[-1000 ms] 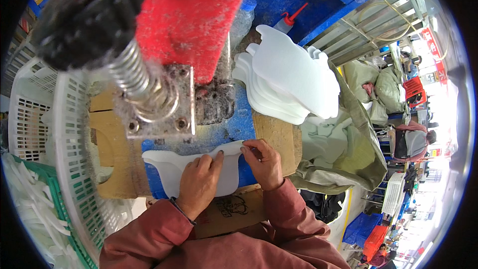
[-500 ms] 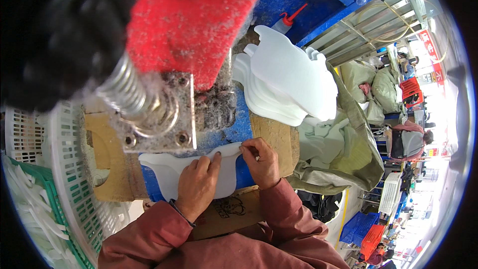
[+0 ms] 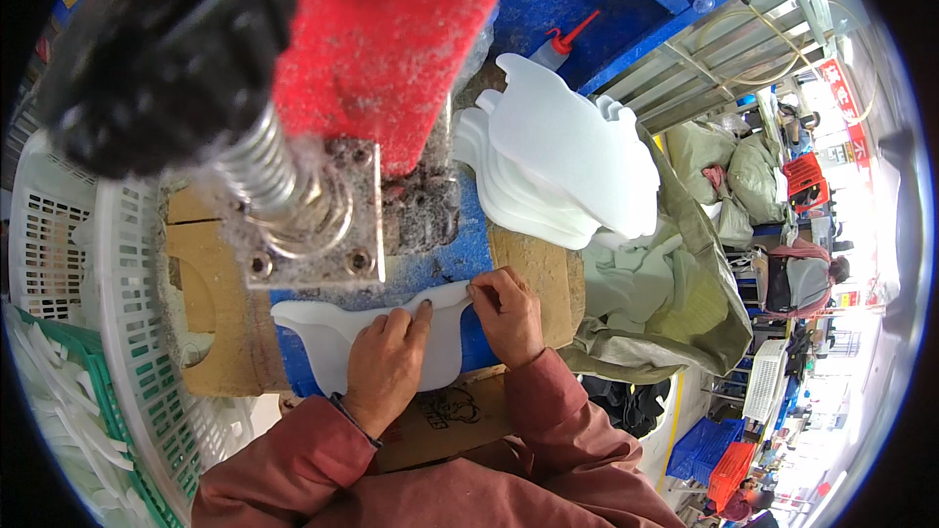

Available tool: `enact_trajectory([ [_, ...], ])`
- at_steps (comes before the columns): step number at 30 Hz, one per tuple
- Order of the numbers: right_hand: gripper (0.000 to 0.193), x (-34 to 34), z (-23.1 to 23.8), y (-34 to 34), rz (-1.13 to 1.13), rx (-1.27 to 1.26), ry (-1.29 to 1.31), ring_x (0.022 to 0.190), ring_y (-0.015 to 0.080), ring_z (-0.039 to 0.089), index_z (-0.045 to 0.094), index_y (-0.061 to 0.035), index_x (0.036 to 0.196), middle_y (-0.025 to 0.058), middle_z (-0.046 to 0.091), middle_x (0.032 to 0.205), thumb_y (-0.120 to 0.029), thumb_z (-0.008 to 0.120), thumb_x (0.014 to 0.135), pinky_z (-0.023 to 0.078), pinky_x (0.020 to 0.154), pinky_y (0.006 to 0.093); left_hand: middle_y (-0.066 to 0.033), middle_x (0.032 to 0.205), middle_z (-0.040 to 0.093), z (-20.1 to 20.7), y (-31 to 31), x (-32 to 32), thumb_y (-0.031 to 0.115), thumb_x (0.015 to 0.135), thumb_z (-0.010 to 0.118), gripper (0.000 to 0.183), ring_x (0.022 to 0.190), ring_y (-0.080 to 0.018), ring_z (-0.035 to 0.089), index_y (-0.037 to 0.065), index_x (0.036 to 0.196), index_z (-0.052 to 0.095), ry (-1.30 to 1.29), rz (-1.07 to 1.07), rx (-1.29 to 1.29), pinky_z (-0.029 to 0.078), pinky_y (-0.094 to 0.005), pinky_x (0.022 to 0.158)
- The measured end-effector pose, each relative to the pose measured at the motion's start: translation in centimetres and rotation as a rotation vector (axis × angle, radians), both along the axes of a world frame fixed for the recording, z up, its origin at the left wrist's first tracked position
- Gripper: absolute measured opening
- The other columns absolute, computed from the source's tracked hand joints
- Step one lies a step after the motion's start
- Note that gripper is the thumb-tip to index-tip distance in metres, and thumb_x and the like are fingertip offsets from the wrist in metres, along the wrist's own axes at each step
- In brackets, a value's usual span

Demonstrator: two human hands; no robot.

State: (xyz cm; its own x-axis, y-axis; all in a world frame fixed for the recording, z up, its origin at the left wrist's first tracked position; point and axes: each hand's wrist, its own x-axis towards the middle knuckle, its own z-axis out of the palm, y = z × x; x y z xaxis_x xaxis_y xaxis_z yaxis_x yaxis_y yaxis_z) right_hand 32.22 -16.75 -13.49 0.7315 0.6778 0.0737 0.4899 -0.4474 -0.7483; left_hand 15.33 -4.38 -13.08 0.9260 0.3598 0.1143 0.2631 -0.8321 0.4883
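A white, curved-edged sheet (image 3: 445,350), thin and soft-looking, lies on the blue work surface (image 3: 298,360) in front of me. Its far edge looks turned over in a narrow strip. My left hand (image 3: 385,370) rests across its middle, fingertips closed down on that far edge. At the sheet's right corner, my right hand (image 3: 509,318) pinches the edge between thumb and fingers. Just beyond the sheet stands a machine head with a square metal plate (image 3: 313,269), a spring (image 3: 262,171) and a red arm (image 3: 391,39). Whatever lies under the plate is hidden.
A stack of similar white sheets (image 3: 572,161) sits beyond my right hand. Right of it, an open sack (image 3: 719,332) holds pale pieces. White and green baskets (image 3: 132,332) stand at left, the green one with white strips. A red-tipped bottle (image 3: 553,54) stands farther back.
The view has shifted slightly, so the machine head appears lower and a little to the right. Both hands keep their places on the white sheet.
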Motion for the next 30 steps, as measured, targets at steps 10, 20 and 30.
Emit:
enact_trajectory([
  [10,0.008,0.4,-0.3,0.2,0.010,-0.045,-0.038,0.079,0.0315,0.071,0.068,-0.0014,0.094,0.0146,0.069,0.089,-0.003,0.075,0.090,0.055,0.071,0.0389,-0.0085,0.097,0.056,0.1,0.0,-0.1,0.004,0.089,0.064,0.044,0.086,-0.0257,0.063,0.001,0.133,0.067,-0.023,0.005,-0.024,0.055,-0.0382,0.076],
  [20,0.015,1.3,-1.1,0.1,0.001,-0.168,-0.053,0.072,0.0308,0.070,0.067,-0.0037,0.094,0.0137,0.069,0.078,-0.013,0.078,0.091,0.055,0.067,0.0402,-0.0095,0.096,0.056,-0.3,-0.3,-0.3,0.003,0.089,0.062,0.044,0.085,-0.0267,0.062,0.000,0.133,0.066,-0.069,0.006,-0.006,0.054,-0.0393,0.075],
  [30,0.022,2.4,0.1,0.2,0.127,-0.301,-0.041,0.077,0.0250,0.071,0.068,-0.0019,0.099,0.0118,0.073,0.095,-0.022,0.076,0.095,0.056,0.069,0.0391,-0.0154,0.102,0.064,-2.5,-0.5,-1.3,0.006,0.093,0.063,0.044,0.093,-0.0346,0.066,0.001,0.136,0.061,-0.187,0.022,-0.143,0.054,-0.0458,0.081],
])
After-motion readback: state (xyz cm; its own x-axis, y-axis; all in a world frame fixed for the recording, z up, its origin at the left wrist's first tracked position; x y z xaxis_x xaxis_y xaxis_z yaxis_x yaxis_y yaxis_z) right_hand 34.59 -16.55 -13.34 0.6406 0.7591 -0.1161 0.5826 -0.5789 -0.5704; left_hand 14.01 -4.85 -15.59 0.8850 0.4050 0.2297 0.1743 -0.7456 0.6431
